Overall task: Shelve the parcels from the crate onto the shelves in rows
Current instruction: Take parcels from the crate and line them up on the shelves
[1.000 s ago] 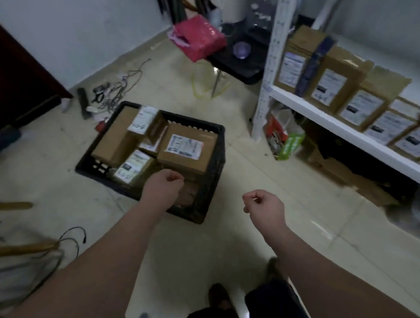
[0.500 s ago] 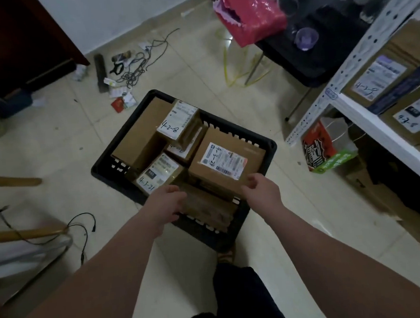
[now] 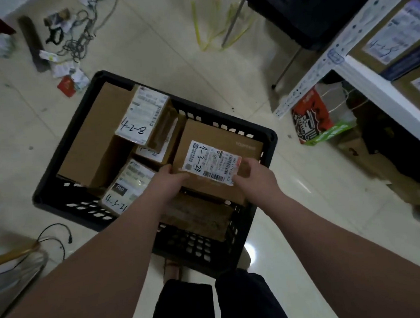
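A black plastic crate stands on the floor in front of me, filled with several brown cardboard parcels. The top right parcel bears a white label marked 4-3-24. My left hand grips its near left edge and my right hand grips its near right corner. Other parcels lie beside it: one labelled 4-2-8, one labelled 4-3-21, and a large plain one. The white shelf at the right holds labelled parcels.
A red and green bag sits under the shelf with flat cardboard beside it. Cables and scraps litter the floor at the far left. A black table stands behind. A cable lies at the near left.
I have leaned in over the crate. Both hands moved forward from above the crate's near rim and took hold of the parcel marked 4-3-24.
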### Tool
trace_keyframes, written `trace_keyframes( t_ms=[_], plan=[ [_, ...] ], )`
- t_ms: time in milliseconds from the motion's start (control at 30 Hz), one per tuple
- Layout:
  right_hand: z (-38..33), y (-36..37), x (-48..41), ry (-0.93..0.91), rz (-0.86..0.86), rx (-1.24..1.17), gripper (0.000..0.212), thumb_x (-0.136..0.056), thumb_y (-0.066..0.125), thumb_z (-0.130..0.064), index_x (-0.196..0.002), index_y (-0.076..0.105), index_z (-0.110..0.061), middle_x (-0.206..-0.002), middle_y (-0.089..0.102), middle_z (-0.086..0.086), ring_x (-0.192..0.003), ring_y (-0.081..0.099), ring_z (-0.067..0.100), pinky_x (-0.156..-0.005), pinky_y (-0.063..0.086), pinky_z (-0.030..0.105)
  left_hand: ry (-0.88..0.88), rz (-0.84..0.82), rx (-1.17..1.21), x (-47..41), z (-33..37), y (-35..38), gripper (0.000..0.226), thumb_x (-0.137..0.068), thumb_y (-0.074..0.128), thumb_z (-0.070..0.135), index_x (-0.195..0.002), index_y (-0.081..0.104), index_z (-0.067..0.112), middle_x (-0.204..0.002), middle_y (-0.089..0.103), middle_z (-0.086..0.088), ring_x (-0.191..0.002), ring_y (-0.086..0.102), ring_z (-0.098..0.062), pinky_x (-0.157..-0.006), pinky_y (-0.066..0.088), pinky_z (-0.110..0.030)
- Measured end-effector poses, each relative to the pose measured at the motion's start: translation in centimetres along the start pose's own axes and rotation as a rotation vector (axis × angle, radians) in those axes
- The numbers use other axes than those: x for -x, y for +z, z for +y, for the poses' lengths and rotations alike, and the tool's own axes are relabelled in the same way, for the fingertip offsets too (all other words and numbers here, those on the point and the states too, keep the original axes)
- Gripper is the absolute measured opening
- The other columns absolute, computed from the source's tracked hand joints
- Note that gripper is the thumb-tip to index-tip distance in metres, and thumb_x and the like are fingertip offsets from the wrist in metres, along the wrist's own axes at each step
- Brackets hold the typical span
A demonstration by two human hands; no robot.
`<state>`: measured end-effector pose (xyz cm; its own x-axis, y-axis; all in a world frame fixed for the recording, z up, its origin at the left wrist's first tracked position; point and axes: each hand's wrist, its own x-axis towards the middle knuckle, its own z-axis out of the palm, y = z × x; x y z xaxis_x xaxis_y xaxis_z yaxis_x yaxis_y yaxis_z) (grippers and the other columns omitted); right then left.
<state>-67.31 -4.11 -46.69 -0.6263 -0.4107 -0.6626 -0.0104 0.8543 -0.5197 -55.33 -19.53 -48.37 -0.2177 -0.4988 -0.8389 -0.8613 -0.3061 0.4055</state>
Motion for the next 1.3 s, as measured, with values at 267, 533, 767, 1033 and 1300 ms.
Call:
trace_keyframes(
  t_ms=[267,533,767,1033,1300],
  plan=[
    [2.6,1.8,0.4,0.041,0.086,-0.008,0.060,-0.089,0.064,-0.030,-0.143,0.043,-0.013,-0.132,0.058,0.008,-0.118,0.055,0.023,-0.085,0.039,0.023,0.012,-0.183,-0.047,-1.0,0.3,-0.3,0.045,-0.091,0.049,0.053,-0.129,0.051,0.028,-0.125,0.050,-0.001,-0.113,0.046,-0.022,-0.102,0.038,-0.044],
    [1.8,2.1,-1.2,-0.088,0.224,0.229,0.057,-0.092,0.059,-0.029,-0.144,0.041,-0.018,-0.139,0.044,0.007,-0.127,0.044,0.025,-0.097,0.046,0.039,-0.152,-0.066,0.334,-2.5,0.1,-0.6,0.043,-0.094,0.055,0.032,-0.133,0.042,0.020,-0.127,0.048,-0.007,-0.120,0.046,-0.030,-0.100,0.044,-0.051],
    [-0.8,0.9,-6.8,-0.073,0.153,0.435,0.072,-0.094,0.051,-0.042,-0.154,0.020,-0.017,-0.155,0.028,0.009,-0.142,0.021,0.030,-0.111,0.029,0.044,-0.295,-0.207,0.757,-3.6,-0.7,0.7,0.028,-0.082,0.071,0.022,-0.101,0.056,0.011,-0.116,0.058,-0.018,-0.113,0.053,-0.036,-0.101,0.044,-0.053],
    [-1.6,-0.1,-6.6,0.009,0.121,0.302,0.063,-0.089,0.048,-0.058,-0.143,0.044,-0.026,-0.141,0.040,0.009,-0.130,0.040,0.033,-0.108,0.033,0.043,-0.214,-0.146,0.669,-1.3,-0.2,-0.1,0.037,-0.081,0.073,0.017,-0.112,0.054,0.011,-0.104,0.058,-0.010,-0.106,0.055,-0.032,-0.097,0.049,-0.050],
    [-4.0,-1.4,-3.7,-0.019,0.052,-0.122,0.034,-0.090,0.057,-0.054,-0.104,0.058,-0.024,-0.111,0.059,0.002,-0.103,0.057,0.022,-0.085,0.045,0.034,-0.092,-0.114,0.544,1.8,0.6,-3.1,0.032,-0.082,0.072,0.027,-0.108,0.057,0.014,-0.103,0.062,-0.006,-0.092,0.060,-0.024,-0.081,0.054,-0.043]
  ],
)
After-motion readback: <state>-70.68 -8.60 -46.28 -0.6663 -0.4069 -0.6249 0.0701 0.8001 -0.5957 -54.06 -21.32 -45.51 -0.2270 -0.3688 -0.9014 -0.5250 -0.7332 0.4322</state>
